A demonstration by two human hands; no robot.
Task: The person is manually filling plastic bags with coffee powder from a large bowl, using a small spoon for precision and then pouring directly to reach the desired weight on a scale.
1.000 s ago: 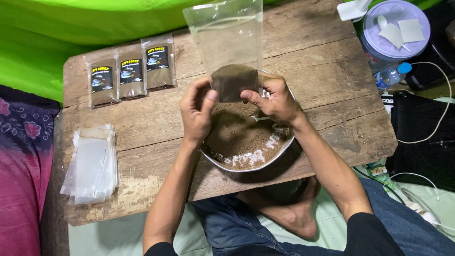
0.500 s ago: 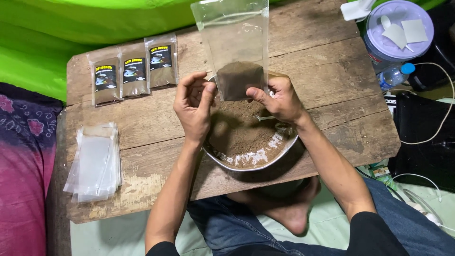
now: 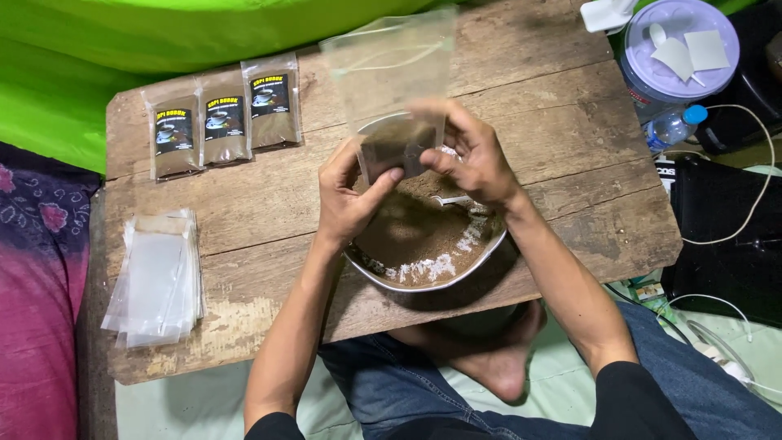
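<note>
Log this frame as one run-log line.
left hand: holds clear pouch | right hand: holds same pouch | pouch: brown powder at bottom, above metal bowl | nearby: three filled packets, empty bag stack

Counts: 3 filled, labelled powder packets [image 3: 224,118] in a row on the wooden table [image 3: 554,138]. 1 clear pouch [image 3: 395,90] w/ brown powder. 1 metal bowl [image 3: 423,281] of powder. 1 stack of empty clear bags [image 3: 155,281], qty unclear. 1 lidded plastic tub [image 3: 680,49]. 1 water bottle [image 3: 672,126].
</note>
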